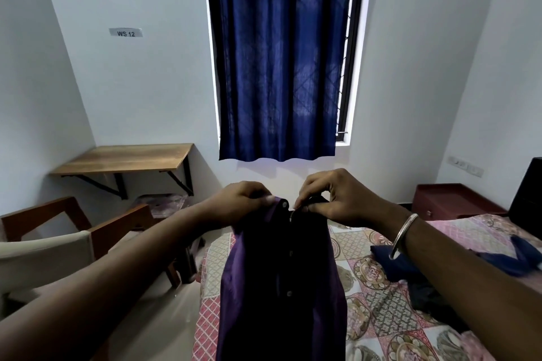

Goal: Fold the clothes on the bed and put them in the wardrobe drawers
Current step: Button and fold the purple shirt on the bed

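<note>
both hands are up top on the purple shirt, left hand pinching one side of the collar, right hand pinching the other by the button strip. the shirt hangs straight down, long axis vertical, over the near edge of the bed. looks like it needs laying flat next, and more dark clothes wait off to the right.

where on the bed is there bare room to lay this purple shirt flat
Bare patchwork bedspread lies between the hanging purple button shirt and the dark blue clothes heap, and nearer below it. The right side is crowded by that heap.
</note>
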A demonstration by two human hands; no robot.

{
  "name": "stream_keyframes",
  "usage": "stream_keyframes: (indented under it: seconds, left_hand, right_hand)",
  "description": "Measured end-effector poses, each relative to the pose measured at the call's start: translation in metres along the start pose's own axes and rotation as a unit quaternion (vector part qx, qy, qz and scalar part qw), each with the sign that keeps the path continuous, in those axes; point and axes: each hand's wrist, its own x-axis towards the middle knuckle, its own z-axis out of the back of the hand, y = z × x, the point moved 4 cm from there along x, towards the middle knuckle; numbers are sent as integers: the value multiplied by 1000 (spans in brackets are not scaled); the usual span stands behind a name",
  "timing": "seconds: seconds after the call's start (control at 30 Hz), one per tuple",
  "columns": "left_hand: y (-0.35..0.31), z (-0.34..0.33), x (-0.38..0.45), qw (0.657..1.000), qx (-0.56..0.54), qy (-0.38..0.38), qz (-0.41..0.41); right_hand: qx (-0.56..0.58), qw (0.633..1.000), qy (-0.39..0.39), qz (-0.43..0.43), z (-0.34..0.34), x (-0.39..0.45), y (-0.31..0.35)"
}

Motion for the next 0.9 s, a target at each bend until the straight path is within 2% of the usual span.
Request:
stream_keyframes:
  seconds: [0.17, 0.4, 0.63, 0.9]
  left_hand:
    - [5, -2, 5, 998, -38, -55, -18]
    - [0, -18, 5, 982, -185, -19, -43]
    - [8, -24, 1, 958, -288, -8, -3]
    - [1, -25, -11, 931, -363, 22, -36]
  right_hand:
    - [-3, 1000, -11, 16, -10, -4, 3]
    - [-67, 992, -74, 73, -28, -5, 1]
    - [-109, 977, -141, 119, -29, -10, 7]
    - [-164, 962, -139, 167, -38, -17, 15]
